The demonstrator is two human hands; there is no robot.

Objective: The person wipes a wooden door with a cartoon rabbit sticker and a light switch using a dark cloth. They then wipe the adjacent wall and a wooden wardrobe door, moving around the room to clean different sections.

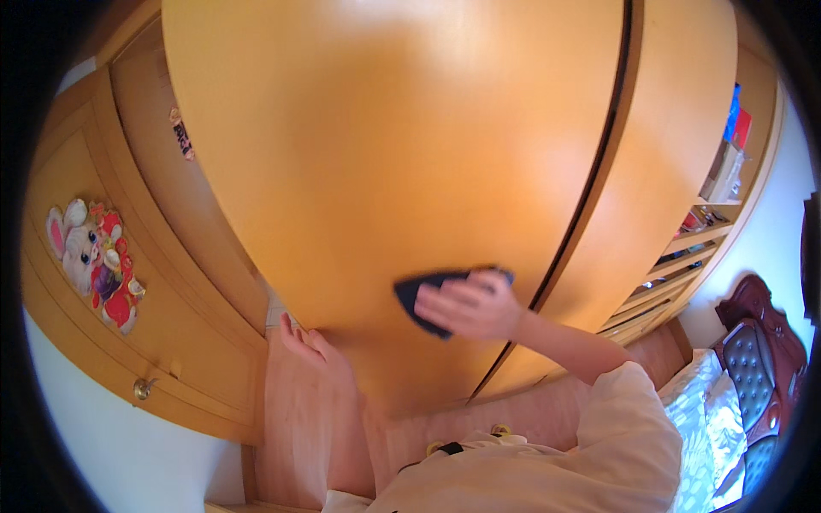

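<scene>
My right hand (475,306) presses a dark, folded cloth (412,296) flat against a large yellow-brown wooden wardrobe door (402,171). Pointed corners of the cloth stick out past the fingers, which lie over it. Lower down and to the left, my left hand (315,349) is beside the wardrobe's left edge, its fingers apart and nothing in it. Whether that hand touches the edge, I cannot tell.
At left stands a wooden door (171,282) with a rabbit decoration (96,261) and a round knob (144,389). A dark gap separates the wardrobe's panels. On the right are shelves (718,209) with assorted items and a bed with a tufted headboard (753,368). Wood flooring (295,419) lies below.
</scene>
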